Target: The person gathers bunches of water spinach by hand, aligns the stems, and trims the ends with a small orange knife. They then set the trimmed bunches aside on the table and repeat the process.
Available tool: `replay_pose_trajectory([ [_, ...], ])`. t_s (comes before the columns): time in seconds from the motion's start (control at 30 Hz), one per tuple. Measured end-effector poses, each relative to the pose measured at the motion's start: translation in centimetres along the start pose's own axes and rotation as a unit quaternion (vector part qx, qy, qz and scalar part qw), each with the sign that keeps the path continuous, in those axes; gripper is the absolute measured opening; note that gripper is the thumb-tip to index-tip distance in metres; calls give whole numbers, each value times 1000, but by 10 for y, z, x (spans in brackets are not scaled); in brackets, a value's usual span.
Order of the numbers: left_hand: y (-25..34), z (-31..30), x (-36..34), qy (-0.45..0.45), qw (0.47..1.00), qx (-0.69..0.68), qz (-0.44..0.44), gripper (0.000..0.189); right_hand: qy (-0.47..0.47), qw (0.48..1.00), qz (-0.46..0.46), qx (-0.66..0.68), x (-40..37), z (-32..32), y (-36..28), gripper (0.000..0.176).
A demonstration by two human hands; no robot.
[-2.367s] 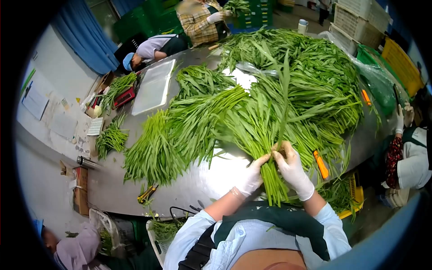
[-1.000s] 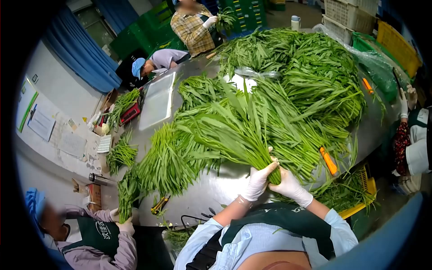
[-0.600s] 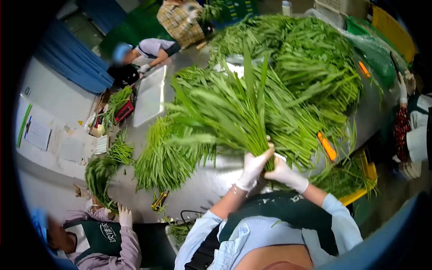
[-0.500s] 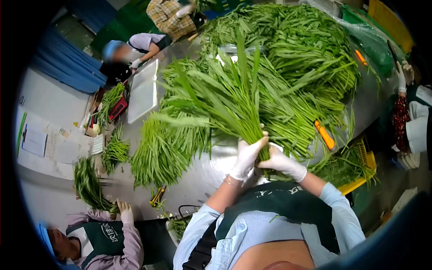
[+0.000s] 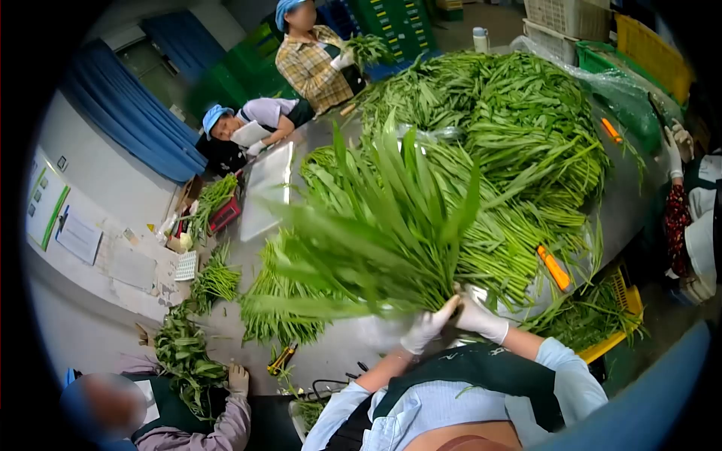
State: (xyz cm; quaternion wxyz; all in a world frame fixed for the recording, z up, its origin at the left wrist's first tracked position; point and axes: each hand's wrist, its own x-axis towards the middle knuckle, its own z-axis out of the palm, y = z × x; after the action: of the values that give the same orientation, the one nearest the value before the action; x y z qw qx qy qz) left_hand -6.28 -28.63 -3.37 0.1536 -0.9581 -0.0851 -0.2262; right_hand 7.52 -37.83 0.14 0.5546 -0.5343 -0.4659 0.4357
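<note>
My gloved left hand point(image 5: 429, 328) is closed round the stalk end of a large bunch of water spinach point(image 5: 383, 233). The long, narrow leaves fan up and to the left over the table, partly blurred. My gloved right hand point(image 5: 482, 317) is closed on the same stalks from the other side, its fingertips partly hidden. Behind the bunch, a big heap of water spinach point(image 5: 519, 128) covers much of the metal table. An orange-handled cutter point(image 5: 553, 267) lies at the heap's right edge.
A yellow crate point(image 5: 617, 331) with loose greens stands by the table's right edge. A yellow-and-black cutter point(image 5: 281, 359) lies at left front. Co-workers stand around: one at lower left holding greens point(image 5: 184, 349), two at the back, another at right. A clear plastic tray point(image 5: 267, 192) sits at back left.
The bunch has come lower and closer to my body, its leaves spreading wider. My view has shifted, showing more of the room's back. The lower-left co-worker's greens have moved toward their body.
</note>
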Motion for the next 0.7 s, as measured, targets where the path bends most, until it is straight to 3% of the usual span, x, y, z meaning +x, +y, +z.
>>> replay_pose_trajectory([
  [0.03, 1, 5, -3, -1, 998, -69, -4, 49, -25, 999, 1, -39, 3, 0, 22, 52],
  [0.07, 2, 1, 1, -2, 990, -138, -7, 51, -29, 999, 6, 22, 1, 3, 23, 53],
  [0.13, 2, -9, 3, -5, 968, -247, -37, 55, -13, 1000, 7, 16, -1, 3, 25, 51],
  [0.17, 2, -19, 7, -3, 953, -300, -52, 57, -7, 999, 22, 28, -5, 5, 3, 50],
  [0.2, 1, -21, 3, -8, 954, -298, -41, 58, 38, 997, -62, -13, -7, 10, -18, 48],
  [0.23, -3, -22, 3, -12, 955, -296, -28, 60, 28, 994, -90, -57, -5, 8, -2, 45],
  [0.27, -5, -38, 15, 55, 929, -365, -22, 57, 20, 988, -119, -100, -4, 6, 12, 42],
  [0.37, -4, -39, 14, -39, 904, -416, -87, 53, -8, 991, -90, -95, 2, 4, 50, 40],
  [0.43, 6, -40, 28, 12, 809, -540, -234, 40, -25, 993, -53, -105, 6, 6, 87, 43],
  [0.5, 9, -45, 37, -16, 646, -651, -397, 33, 33, 993, -86, -77, 4, 11, 69, 47],
  [0.53, 13, -52, 39, 16, 640, -652, -407, 28, 39, 991, -106, -68, 4, 11, 62, 50],
  [0.57, 15, -56, 39, 11, 598, -683, -420, 28, 44, 989, -127, -59, 5, 10, 55, 52],
  [0.6, 14, -42, 29, 28, 663, -654, -364, 28, 44, 989, -134, -40, 7, 11, 46, 52],
  [0.67, 18, -29, 20, 26, 686, -637, -351, 28, 20, 994, -95, -51, 5, 11, 48, 55],
  [0.7, 21, -30, 23, 11, 650, -650, -393, 28, -5, 995, -52, -84, 4, 10, 52, 57],
])
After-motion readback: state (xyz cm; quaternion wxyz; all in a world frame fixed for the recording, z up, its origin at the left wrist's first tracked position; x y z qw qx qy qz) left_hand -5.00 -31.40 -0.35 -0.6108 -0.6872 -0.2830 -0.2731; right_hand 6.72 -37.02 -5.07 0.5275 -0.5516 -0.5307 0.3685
